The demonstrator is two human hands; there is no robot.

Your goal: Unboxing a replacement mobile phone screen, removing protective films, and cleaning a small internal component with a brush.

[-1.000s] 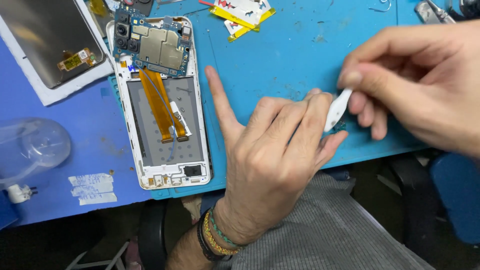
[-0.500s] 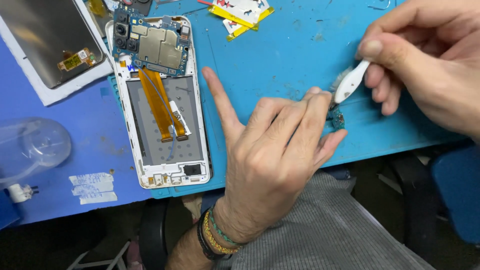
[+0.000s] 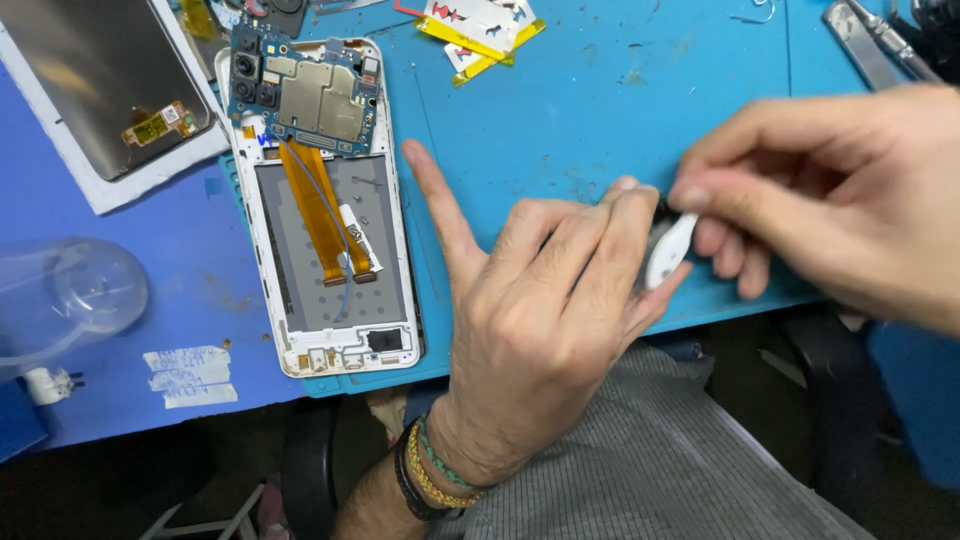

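From the head view, the left hand (image 3: 545,320) lies spread on the blue mat (image 3: 560,110) over the counter, thumb splayed out, fingertips pressed down on a small dark part (image 3: 662,212) that is mostly hidden beneath them. The right hand (image 3: 830,195) pinches a white plastic pry tool (image 3: 668,252) between thumb and forefinger, its tip right at the left fingertips, touching or nearly touching that part. The tool looks light and slightly flexible, best gripped near its upper end; the part looks tiny, light and fragile, easily flicked away, so holding it flat under the fingertips suits it. Just left of the left thumb lies an opened white phone frame (image 3: 325,200) with its circuit board (image 3: 305,90) and orange flex cables (image 3: 322,215) bared, delicate things. Further left sit a detached screen panel (image 3: 95,90) and a clear plastic dome (image 3: 65,300).
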